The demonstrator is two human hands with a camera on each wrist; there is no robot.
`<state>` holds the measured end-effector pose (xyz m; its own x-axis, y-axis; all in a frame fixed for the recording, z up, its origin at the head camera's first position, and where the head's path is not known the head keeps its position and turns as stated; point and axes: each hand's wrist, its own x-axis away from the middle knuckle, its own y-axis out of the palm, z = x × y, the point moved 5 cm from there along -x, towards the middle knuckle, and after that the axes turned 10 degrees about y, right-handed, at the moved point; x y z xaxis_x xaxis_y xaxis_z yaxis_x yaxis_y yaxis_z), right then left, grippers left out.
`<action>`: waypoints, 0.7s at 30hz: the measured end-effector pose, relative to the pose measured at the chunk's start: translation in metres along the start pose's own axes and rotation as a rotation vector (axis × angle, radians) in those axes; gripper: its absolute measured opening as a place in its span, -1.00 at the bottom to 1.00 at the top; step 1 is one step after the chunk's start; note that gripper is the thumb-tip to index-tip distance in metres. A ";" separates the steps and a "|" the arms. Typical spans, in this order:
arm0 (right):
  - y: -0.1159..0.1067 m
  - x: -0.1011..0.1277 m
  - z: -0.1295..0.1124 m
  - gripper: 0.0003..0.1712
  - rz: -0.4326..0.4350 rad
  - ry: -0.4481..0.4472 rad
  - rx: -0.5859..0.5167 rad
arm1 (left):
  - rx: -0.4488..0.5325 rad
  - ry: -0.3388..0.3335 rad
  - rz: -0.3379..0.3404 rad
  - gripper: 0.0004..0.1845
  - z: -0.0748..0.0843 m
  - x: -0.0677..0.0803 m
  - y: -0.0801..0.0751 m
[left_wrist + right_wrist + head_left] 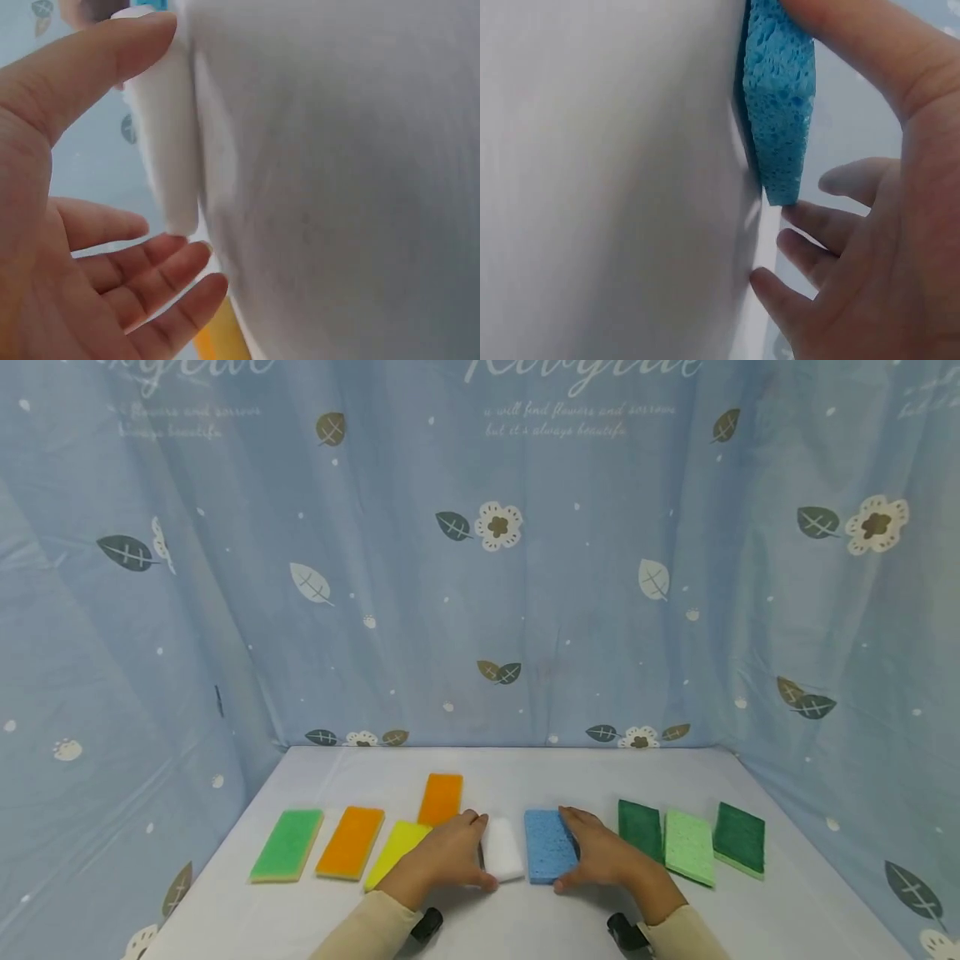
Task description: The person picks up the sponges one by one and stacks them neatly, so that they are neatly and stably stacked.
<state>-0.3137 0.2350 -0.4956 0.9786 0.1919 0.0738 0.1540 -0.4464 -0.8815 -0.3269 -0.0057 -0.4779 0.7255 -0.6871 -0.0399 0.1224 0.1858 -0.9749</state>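
Observation:
My left hand (448,852) grips a white sponge (501,850) by its two short ends, thumb at the near end and fingertips at the far end. The left wrist view shows that white block (169,142) close against the table. To its right, a blue sponge (547,847) is spanned the same way by my right hand (600,853). Its porous side (776,105) faces the right wrist view, where the thumb lies at one end and a fingertip meets the other. The two sponges lie side by side, a narrow gap between them.
Left of the hands lie a green sponge (287,846), two orange sponges (350,842) and a yellow one (397,852), partly behind my left hand. On the right are two dark green sponges (739,839) and a light green one (689,845). A blue curtain (555,610) surrounds the white table (360,918).

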 end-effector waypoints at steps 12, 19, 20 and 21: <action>0.010 -0.003 -0.012 0.39 0.043 -0.042 0.001 | 0.066 0.055 0.060 0.10 -0.013 0.012 -0.018; 0.017 -0.007 -0.028 0.34 0.021 -0.097 0.014 | 0.114 0.063 0.092 0.07 -0.014 0.015 -0.029; 0.018 -0.006 -0.029 0.34 0.010 -0.098 0.017 | 0.114 0.068 0.091 0.06 -0.014 0.015 -0.029; 0.018 -0.006 -0.030 0.34 -0.001 -0.092 0.027 | 0.113 0.075 0.092 0.06 -0.013 0.014 -0.028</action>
<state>-0.3128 0.2001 -0.4978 0.9615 0.2729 0.0328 0.1505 -0.4230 -0.8935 -0.3291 -0.0299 -0.4543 0.6852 -0.7131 -0.1483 0.1360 0.3253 -0.9358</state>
